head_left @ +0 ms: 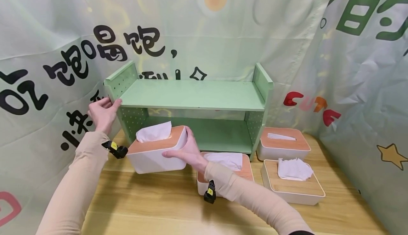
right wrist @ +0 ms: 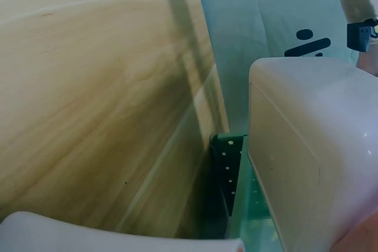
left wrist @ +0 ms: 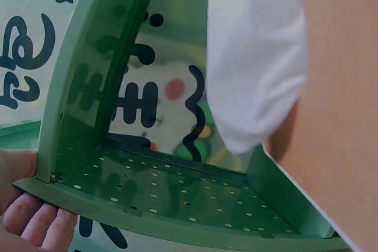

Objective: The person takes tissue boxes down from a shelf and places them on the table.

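A green two-tier shelf (head_left: 191, 95) stands on the wooden table against the curtain. My left hand (head_left: 104, 113) grips the shelf's left side panel near the upper board, thumb on one face and fingers on the other, as the left wrist view (left wrist: 35, 210) also shows. With my right hand (head_left: 186, 150) I hold a white tissue box (head_left: 156, 160) by its right end, lifted above the table in front of the lower tier. The box has a wood-look lid, and a tissue (head_left: 154, 132) sticks out of it. In the right wrist view the box's white underside (right wrist: 295, 163) shows.
Behind my right wrist another tissue box (head_left: 247, 169) sits on the table (head_left: 143, 206). Two more stand to the right, one beside the shelf (head_left: 283, 153) and one nearer (head_left: 294, 192). Printed curtains (head_left: 204, 26) hang behind and at both sides.
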### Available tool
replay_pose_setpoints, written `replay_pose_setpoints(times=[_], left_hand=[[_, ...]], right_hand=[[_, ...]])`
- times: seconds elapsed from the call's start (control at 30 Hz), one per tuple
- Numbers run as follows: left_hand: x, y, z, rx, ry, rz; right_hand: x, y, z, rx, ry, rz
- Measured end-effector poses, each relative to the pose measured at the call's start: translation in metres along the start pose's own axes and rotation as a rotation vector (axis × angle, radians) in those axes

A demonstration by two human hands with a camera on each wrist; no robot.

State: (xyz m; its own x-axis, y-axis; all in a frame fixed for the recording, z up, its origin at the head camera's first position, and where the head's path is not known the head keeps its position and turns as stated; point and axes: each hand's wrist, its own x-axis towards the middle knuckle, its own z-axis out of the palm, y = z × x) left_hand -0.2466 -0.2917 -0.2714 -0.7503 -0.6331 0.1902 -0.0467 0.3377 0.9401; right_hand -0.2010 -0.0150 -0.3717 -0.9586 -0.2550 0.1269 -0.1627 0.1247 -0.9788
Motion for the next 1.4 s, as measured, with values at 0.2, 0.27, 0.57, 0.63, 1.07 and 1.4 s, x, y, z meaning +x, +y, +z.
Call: replay_pose_setpoints(times=[0.2, 0.27, 0.57, 0.63, 1.07, 1.4], left_hand=[[0.002, -0.001, 0.001, 0.008, 0.003, -0.006], [0.002, -0.001, 0.001, 0.005, 0.003, -0.006], [0.001, -0.001, 0.0, 0.005, 0.003, 0.001], [0.001, -0.001, 0.0, 0.001, 0.002, -0.004], [-0.001, 0.0, 0.001, 0.0, -0.007, -0.019], [-0.001, 0.0, 0.0, -0.002, -0.005, -0.013]], right_hand=[[-0.002, 0.002, 0.004, -0.046, -0.008, 0.02], [-0.002, 0.003, 0.005, -0.063, -0.005, 0.026], [-0.002, 0.006, 0.013, -0.141, 0.001, 0.023], [-0.002, 0.006, 0.014, -0.159, -0.001, 0.027], [-0.005, 0.01, 0.023, -0.215, -0.014, 0.009], [-0.005, 0.012, 0.026, -0.281, -0.027, -0.014]])
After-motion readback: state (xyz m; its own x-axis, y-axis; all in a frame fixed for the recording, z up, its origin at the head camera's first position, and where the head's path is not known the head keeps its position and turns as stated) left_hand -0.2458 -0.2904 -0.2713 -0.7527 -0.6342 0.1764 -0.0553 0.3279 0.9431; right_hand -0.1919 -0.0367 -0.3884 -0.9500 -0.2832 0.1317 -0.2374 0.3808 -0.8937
